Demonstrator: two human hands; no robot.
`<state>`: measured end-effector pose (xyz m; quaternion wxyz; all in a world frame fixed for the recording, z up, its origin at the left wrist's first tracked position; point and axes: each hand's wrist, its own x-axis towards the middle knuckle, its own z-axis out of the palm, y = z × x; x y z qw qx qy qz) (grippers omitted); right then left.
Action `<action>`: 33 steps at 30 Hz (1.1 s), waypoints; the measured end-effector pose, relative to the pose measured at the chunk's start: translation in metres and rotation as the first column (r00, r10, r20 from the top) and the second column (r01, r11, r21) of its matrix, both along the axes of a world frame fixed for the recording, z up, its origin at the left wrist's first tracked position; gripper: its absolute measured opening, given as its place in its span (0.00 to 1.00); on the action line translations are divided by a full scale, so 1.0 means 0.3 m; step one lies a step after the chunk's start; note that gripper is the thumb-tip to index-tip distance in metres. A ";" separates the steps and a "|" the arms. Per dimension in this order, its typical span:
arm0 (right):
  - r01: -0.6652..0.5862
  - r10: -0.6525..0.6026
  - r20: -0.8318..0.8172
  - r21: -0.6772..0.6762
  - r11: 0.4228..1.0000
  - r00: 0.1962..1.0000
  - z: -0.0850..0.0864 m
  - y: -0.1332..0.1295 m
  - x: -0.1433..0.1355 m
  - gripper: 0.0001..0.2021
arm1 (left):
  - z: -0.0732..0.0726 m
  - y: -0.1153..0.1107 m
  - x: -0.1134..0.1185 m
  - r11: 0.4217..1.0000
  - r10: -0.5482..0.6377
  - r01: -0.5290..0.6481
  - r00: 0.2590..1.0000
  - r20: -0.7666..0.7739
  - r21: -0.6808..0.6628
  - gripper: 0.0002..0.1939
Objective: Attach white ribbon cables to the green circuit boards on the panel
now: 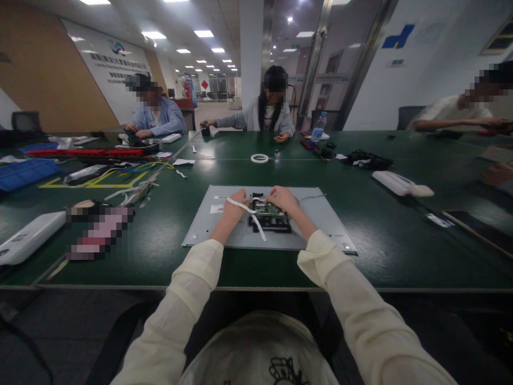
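Note:
A grey metal panel point(200, 216) lies flat on the green table. At its middle a green circuit board point(265, 209) sits in a black frame point(272, 222). My left hand point(236, 206) is at the board's left side, fingers closed on a white ribbon cable point(256, 225), whose free end hangs over the frame toward me. My right hand point(281, 199) bends over the board's upper right edge, fingers together; what its fingertips hold, if anything, is hidden. A thin grey cable point(315, 197) runs from behind my right hand toward the panel's right edge.
A white tape roll point(259, 158) lies beyond the panel on the green table point(224, 174). Loose cables point(134, 191), a white device point(34, 235) and a blue tray point(28, 174) are at left. Another white device point(395, 183) and a bottle point(319, 127) are at right. Several people sit around.

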<state>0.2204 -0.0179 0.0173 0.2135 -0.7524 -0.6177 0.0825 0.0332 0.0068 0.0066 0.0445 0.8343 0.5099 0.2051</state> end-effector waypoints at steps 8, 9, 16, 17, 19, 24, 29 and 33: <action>-0.109 0.139 -0.114 0.235 0.966 0.984 0.088 -0.072 -0.040 0.08 | 0.029 -0.040 -0.006 0.998 0.027 -0.024 0.999 -0.044 0.065 0.07; -0.141 0.178 -0.130 0.252 0.957 0.975 0.106 -0.087 -0.057 0.10 | 0.034 -0.045 -0.007 0.996 0.037 -0.035 0.999 -0.023 0.084 0.06; -0.427 0.400 -0.360 0.004 0.904 0.843 0.164 -0.177 -0.166 0.25 | 0.073 -0.073 -0.019 0.986 0.079 -0.100 0.985 0.156 0.133 0.06; -0.449 0.413 -0.369 -0.013 0.894 0.833 0.164 -0.184 -0.173 0.24 | 0.076 -0.075 -0.020 0.987 0.074 -0.096 0.983 0.166 0.127 0.06; -0.493 0.444 -0.406 -0.018 0.870 0.798 0.163 -0.191 -0.180 0.21 | 0.079 -0.077 -0.018 0.987 0.089 -0.110 0.981 0.170 0.118 0.06; -0.490 0.424 -0.596 0.058 0.870 0.682 0.171 -0.199 -0.155 0.14 | 0.077 -0.076 -0.012 0.988 0.097 -0.115 0.982 0.164 0.105 0.08; -0.434 0.362 -0.655 0.058 0.899 0.663 0.181 -0.232 -0.049 0.15 | 0.093 -0.078 -0.002 0.998 -0.056 0.061 0.914 0.402 0.000 0.11; -0.428 0.342 -0.652 0.028 0.903 0.677 0.177 -0.276 0.062 0.16 | 0.122 -0.097 0.013 0.850 -0.120 0.422 0.739 0.663 -0.316 0.23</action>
